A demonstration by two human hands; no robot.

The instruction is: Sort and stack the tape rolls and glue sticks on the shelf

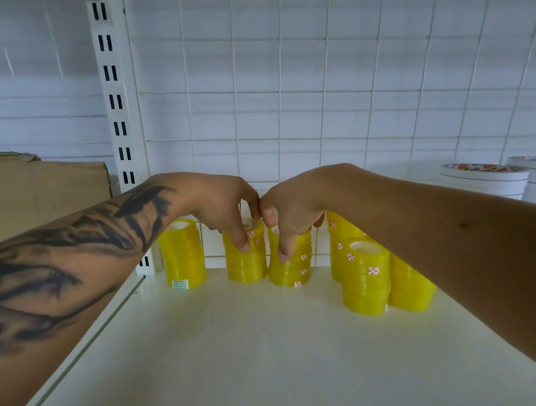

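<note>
Several stacks of yellow tape rolls stand along the back of the white shelf. My left hand reaches down from above and its fingers grip the top of the second stack. My right hand grips the top of the third stack right beside it. The two hands touch at the knuckles. A lone stack stands at the far left by the upright. More stacks cluster to the right, partly hidden behind my right forearm. No glue sticks are in view.
A white slotted upright and wire grid back panel close off the rear. A cardboard box sits on the neighbouring shelf at left. Stacks of white flat tape rolls stand at the far right.
</note>
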